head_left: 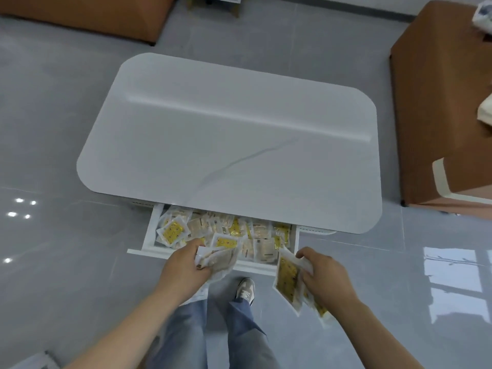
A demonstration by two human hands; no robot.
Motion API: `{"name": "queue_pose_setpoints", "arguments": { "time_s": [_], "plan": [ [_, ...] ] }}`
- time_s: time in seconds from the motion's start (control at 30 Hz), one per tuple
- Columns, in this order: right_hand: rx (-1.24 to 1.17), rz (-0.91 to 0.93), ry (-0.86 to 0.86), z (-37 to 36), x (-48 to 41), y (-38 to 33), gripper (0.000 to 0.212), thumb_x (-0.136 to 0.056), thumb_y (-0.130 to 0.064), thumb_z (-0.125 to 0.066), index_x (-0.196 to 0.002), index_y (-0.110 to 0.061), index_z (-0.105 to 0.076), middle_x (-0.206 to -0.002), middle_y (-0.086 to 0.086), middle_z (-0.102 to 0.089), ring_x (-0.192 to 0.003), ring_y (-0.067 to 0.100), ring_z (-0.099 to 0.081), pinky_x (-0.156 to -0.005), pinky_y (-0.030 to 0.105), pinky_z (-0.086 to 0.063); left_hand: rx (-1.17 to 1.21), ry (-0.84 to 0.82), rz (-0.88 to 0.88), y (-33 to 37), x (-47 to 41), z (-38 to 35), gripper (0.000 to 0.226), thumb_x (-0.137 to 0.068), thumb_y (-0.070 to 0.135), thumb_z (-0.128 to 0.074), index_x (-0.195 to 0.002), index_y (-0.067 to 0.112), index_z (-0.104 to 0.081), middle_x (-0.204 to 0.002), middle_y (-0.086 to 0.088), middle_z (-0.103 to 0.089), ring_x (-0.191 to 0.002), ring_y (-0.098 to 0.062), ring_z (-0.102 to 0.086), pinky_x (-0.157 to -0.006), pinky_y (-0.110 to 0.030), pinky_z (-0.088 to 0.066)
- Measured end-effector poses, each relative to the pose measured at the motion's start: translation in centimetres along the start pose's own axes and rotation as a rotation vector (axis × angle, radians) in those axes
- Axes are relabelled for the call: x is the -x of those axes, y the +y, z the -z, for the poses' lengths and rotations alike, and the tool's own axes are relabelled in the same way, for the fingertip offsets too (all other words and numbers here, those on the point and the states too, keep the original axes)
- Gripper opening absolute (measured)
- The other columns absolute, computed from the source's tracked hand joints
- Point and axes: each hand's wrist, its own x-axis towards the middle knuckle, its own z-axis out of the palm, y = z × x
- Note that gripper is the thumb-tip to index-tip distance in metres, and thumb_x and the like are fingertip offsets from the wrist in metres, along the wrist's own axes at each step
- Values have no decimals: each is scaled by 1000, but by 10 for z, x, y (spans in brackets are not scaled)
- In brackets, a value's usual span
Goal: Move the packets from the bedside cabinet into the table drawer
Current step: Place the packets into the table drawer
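A white table [229, 139] stands on the grey floor with its drawer [149, 235] pulled out toward me. Several clear packets with yellow or beige contents [229, 230] lie heaped in the drawer. My left hand [186, 265] grips a bunch of beige packets [221, 259] over the drawer's front edge. My right hand [324, 275] holds a bunch of yellow packets [287, 278] just right of the drawer's front corner, above the floor.
A brown cabinet [436, 97] stands to the right of the table, with white items on top at the frame edge. A brown cushion or seat [85, 17] lies at the far left. My legs and one shoe [245, 290] are below the drawer.
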Motion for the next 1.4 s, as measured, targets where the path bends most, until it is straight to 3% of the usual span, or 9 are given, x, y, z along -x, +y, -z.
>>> {"name": "queue_pose_setpoints", "arguments": {
  "time_s": [0.2, 0.3, 0.5, 0.63, 0.9, 1.03, 1.17, 1.3, 1.4],
  "plan": [
    [-78, -89, 30, -34, -50, 6, 31, -89, -17, -52, -118, -29, -55, -98, -1, -68, -88, 21, -62, -64, 25, -35, -58, -71, 17, -14, -67, -21, 35, -78, 12, -64, -109, 22, -51, -87, 8, -59, -77, -9, -56, -58, -20, -40],
    [-127, -127, 41, -55, -76, 8, 33, -89, -18, -53, -119, -29, -55, -100, 0, -69, -89, 22, -63, -65, 25, -39, -74, -89, 49, -26, -100, -36, 28, -77, 11, -64, -100, 19, -51, -87, 3, -58, -78, -13, -56, -63, -27, -45],
    [-155, -188, 50, -105, -129, 20, 36, -87, -14, -50, -121, -26, -54, -95, 4, -69, -84, 26, -63, -67, 31, -49, -67, -122, 63, -58, -157, -81, 30, -78, 13, -65, -103, 20, -51, -90, 0, -59, -79, -16, -55, -57, -24, -40],
    [-152, -206, 76, -141, -163, 34, 37, -89, -14, -48, -123, -28, -53, -94, 3, -68, -83, 26, -64, -67, 32, -49, -103, -114, 19, -79, -189, -114, 22, -80, 14, -65, -95, 21, -50, -85, 3, -57, -76, -15, -54, -53, -20, -35],
    [-292, -293, 155, -205, -215, 55, 33, -90, -13, -52, -121, -25, -54, -88, 2, -66, -77, 26, -62, -60, 29, -48, -156, -59, -69, -114, -242, -168, 21, -83, 15, -66, -98, 17, -52, -89, 2, -60, -74, -14, -57, -55, -24, -46],
    [-329, -309, 169, -230, -234, 60, 30, -93, -17, -54, -121, -26, -53, -98, 4, -68, -71, 21, -57, -55, 25, -40, -160, -47, -149, -122, -258, -187, 22, -81, 12, -67, -92, 21, -50, -83, 3, -59, -68, -12, -55, -52, -27, -46],
    [-359, -328, 192, -246, -250, 63, 28, -92, -16, -56, -118, -25, -55, -93, 5, -68, -70, 22, -60, -51, 24, -39, -212, -44, -202, -123, -273, -199, 21, -85, 13, -64, -101, 17, -52, -69, 10, -44, -57, -5, -40, -46, -16, -24],
    [-407, -355, 201, -255, -264, 65, 26, -92, -15, -54, -117, -24, -55, -83, 3, -64, -70, 24, -61, -55, 27, -45, -248, -52, -236, -127, -286, -209, 16, -87, 17, -62, -98, 16, -51, -67, 9, -41, -57, -5, -38, -47, -18, -22],
    [-427, -354, 198, -260, -273, 66, 27, -92, -15, -54, -117, -23, -56, -91, 5, -67, -72, 23, -61, -59, 31, -51, -312, -41, -238, -133, -294, -216, 15, -89, 16, -59, -88, 14, -44, -74, 1, -42, -63, -13, -38, -50, -22, -22]
  ]
}}
